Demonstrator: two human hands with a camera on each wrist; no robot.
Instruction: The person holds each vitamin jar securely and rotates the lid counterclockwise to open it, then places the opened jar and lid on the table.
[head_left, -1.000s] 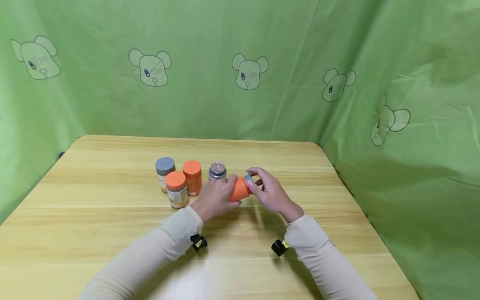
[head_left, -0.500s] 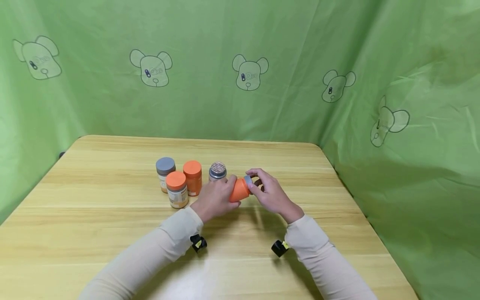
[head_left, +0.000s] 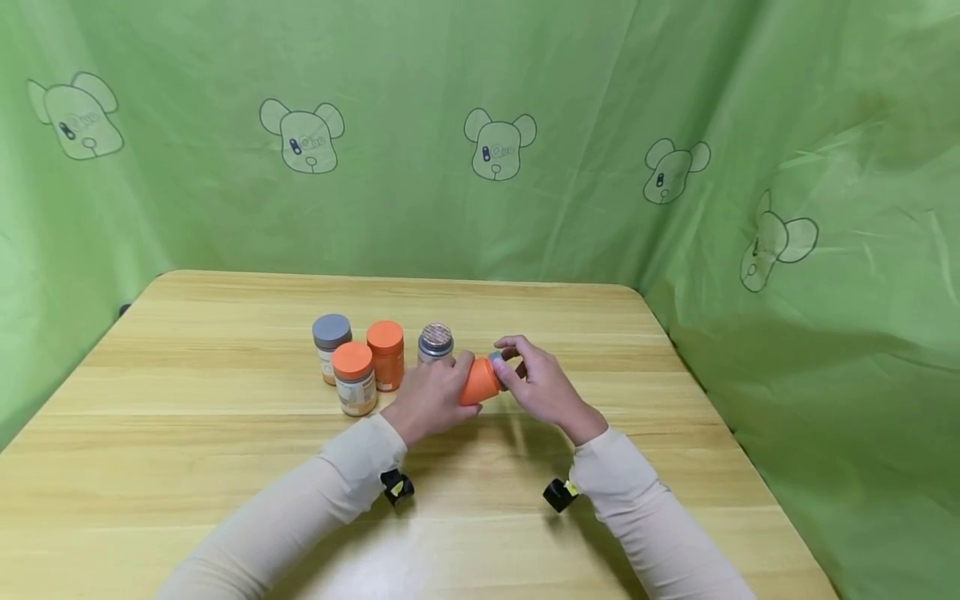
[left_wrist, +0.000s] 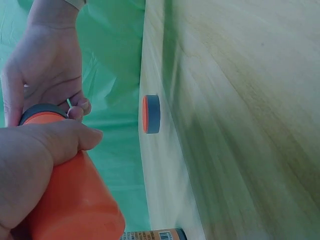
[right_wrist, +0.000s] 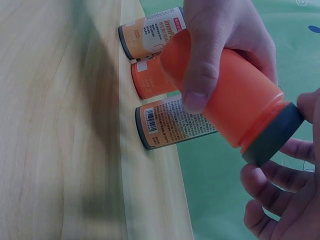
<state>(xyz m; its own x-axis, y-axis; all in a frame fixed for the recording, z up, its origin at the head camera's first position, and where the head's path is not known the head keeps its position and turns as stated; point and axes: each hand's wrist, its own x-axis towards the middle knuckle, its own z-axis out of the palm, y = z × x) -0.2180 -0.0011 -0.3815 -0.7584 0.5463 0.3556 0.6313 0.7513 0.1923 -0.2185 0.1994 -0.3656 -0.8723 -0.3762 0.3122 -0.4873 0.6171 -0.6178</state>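
Orange bottle (head_left: 478,383) held up off the tabletop (head_left: 225,467), tilted, its long axis running from base at left to capped neck at right and slightly far. Left hand (head_left: 431,396) has the body, thumb and fingers (right_wrist: 200,82) curled around it. And over at the neck, the right hand (head_left: 547,392) is nearer: bent fingers, thumb and a fingertip pinching the grey cap (right_wrist: 275,135) at opposite sides. Foil-topped jar (head_left: 435,342) just far and left; loose lid (left_wrist: 151,114) on the tabletop, apart from the bottle.
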